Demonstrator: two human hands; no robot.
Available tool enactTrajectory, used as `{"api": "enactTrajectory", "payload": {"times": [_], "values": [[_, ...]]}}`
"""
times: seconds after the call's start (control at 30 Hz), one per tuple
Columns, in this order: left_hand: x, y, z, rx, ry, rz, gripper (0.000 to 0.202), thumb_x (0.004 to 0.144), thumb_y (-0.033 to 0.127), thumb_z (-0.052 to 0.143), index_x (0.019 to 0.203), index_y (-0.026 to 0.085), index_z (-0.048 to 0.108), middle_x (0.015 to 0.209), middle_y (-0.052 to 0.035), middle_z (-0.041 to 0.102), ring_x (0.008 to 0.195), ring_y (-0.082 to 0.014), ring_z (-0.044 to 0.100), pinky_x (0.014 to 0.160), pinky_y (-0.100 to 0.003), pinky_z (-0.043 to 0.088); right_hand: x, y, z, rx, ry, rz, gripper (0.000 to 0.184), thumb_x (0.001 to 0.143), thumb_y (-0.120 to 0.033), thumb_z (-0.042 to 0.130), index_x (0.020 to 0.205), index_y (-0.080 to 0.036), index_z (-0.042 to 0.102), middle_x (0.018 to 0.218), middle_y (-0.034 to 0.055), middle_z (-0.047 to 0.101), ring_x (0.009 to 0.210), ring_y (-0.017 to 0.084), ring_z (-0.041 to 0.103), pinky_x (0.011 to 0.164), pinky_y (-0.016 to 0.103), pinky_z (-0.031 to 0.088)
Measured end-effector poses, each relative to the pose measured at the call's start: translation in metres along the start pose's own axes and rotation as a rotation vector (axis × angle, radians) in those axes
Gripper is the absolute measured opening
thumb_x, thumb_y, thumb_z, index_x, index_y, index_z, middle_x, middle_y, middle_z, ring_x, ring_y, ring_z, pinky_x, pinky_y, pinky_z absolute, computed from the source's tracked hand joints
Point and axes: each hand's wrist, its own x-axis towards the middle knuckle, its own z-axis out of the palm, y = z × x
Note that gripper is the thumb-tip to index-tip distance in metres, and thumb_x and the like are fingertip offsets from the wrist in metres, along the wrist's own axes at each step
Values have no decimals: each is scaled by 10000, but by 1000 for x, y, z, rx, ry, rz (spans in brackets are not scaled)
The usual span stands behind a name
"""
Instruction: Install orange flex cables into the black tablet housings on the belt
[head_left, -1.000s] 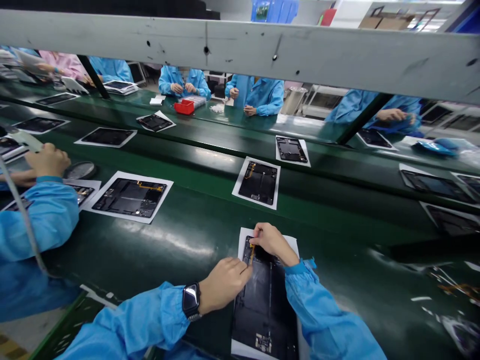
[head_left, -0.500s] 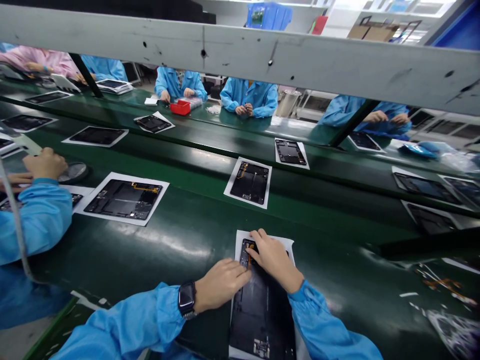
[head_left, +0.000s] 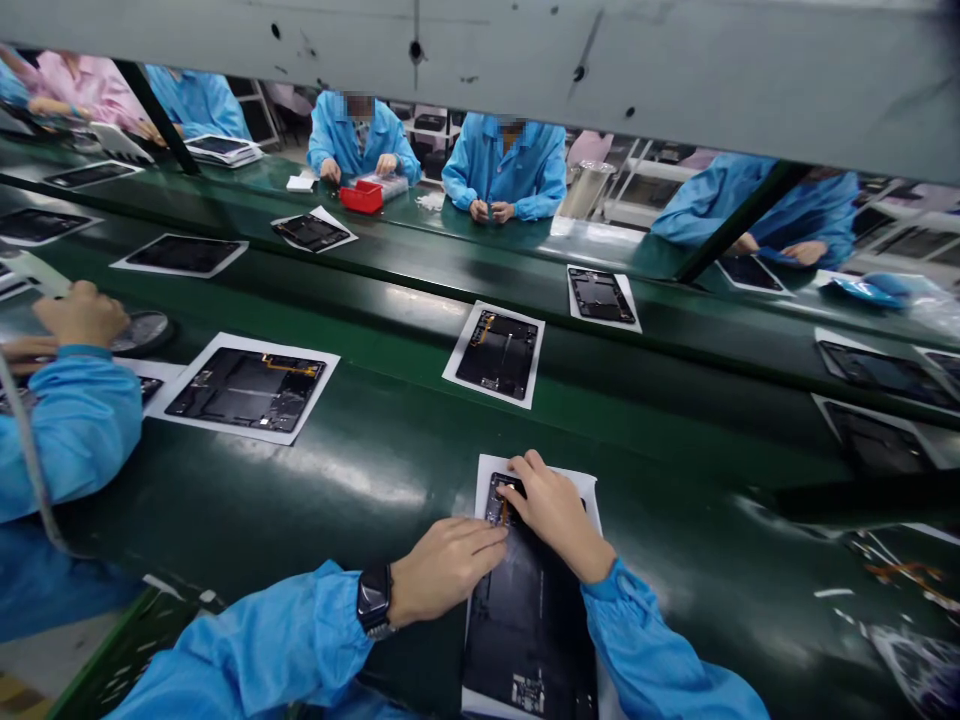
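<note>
On my head cam feed, a dark tablet back panel (head_left: 529, 620) lies between my hands, on a white paper sheet (head_left: 489, 478) on the green conveyor belt (head_left: 225, 505). An orange flex strip (head_left: 504, 512) is already down at the panel's far corner, and the long stretch toward me looks pretty bare, apart from a small board (head_left: 527, 692) at the near end. My right hand (head_left: 555, 520) has its fingers on that corner, and my left hand (head_left: 442, 570) sits just beside it, fingers reaching toward the strip. Neither looks clenched, but I can't tell if either is pinching it. Beyond my hands, another panel (head_left: 499, 355) shows a similar orange strip.
</note>
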Motion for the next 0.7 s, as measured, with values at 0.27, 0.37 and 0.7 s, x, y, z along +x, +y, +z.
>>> {"api": "enactTrajectory", "payload": {"times": [0.27,0.37,0.7], "values": [[-2,2,4,-14,-2,-16,246,1002,146,401,1106,132,623,1181,-81,680,1077,-191,638,879,-326,542,5,14,1,205,-31,-14,254,869,-308,683,1040,-229,513,1014,14,553,805,180,619,650,282,385],[-3,3,5,-10,-26,-10,251,1002,137,395,1116,128,618,1190,-85,675,1087,-186,632,871,-325,541,6,18,2,277,-21,-25,261,858,-298,689,1033,-232,508,1006,7,552,813,170,610,667,276,382],[-1,4,3,40,-126,18,295,1009,126,349,1115,103,624,1233,-119,643,1117,-231,604,881,-366,544,7,22,4,280,-1,-29,335,824,-351,739,1035,-226,511,998,8,560,746,161,595,632,283,355]]}}
